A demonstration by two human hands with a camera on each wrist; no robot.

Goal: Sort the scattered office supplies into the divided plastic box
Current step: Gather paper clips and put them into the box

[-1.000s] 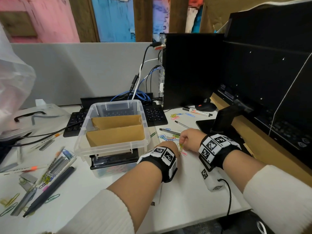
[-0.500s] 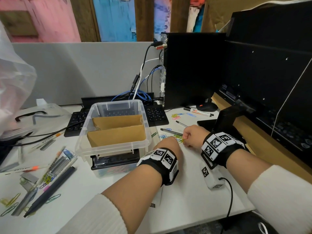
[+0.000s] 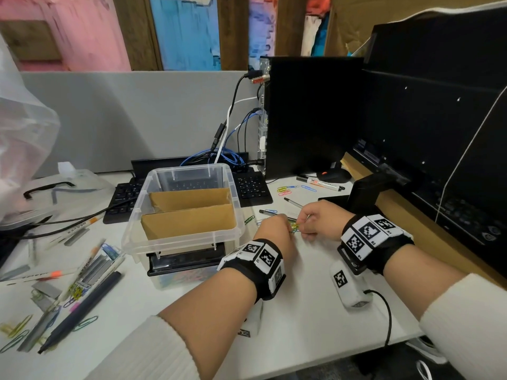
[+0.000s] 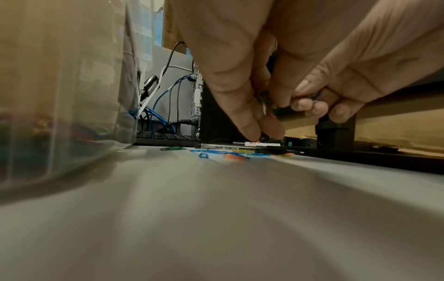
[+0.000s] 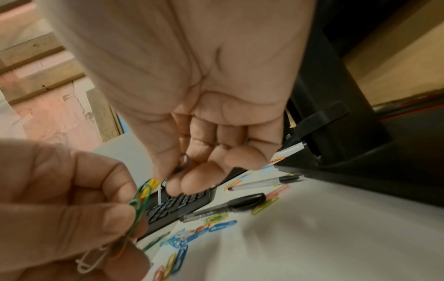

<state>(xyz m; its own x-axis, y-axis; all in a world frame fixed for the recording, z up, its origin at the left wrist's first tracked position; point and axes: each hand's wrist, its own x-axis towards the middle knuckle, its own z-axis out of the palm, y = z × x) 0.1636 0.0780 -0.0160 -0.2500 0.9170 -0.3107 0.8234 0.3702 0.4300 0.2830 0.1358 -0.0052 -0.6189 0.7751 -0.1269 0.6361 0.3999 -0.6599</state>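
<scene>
The clear plastic box (image 3: pixel 136 212) with two cardboard dividers (image 3: pixel 189 222) stands mid-desk; coloured clips show through its near wall. Just to its right my hands meet above a scatter of coloured paper clips (image 5: pixel 213 222). My left hand (image 3: pixel 285 227) pinches a small bunch of clips (image 5: pixel 138 207), green, yellow and white. My right hand (image 3: pixel 303 224) faces it, thumb and forefinger pinching a dark blue clip (image 5: pixel 183 163). Two pens (image 5: pixel 223 208) lie among the loose clips, and a pen (image 4: pixel 225 146) shows beyond my left hand's fingers (image 4: pixel 240 106).
A black keyboard (image 3: pixel 252 187) lies behind the box, with a computer tower (image 3: pixel 310 116) and a monitor stand (image 3: pixel 367 187) to the right. A marker (image 3: pixel 321 183) and more clips (image 3: pixel 284 190) lie beyond. Pens, staple strips and clips (image 3: pixel 82 275) cover the left desk.
Both hands have moved a little away from me, over the clip pile. The right hand has lifted off the desk and closed in on the left hand's bunch.
</scene>
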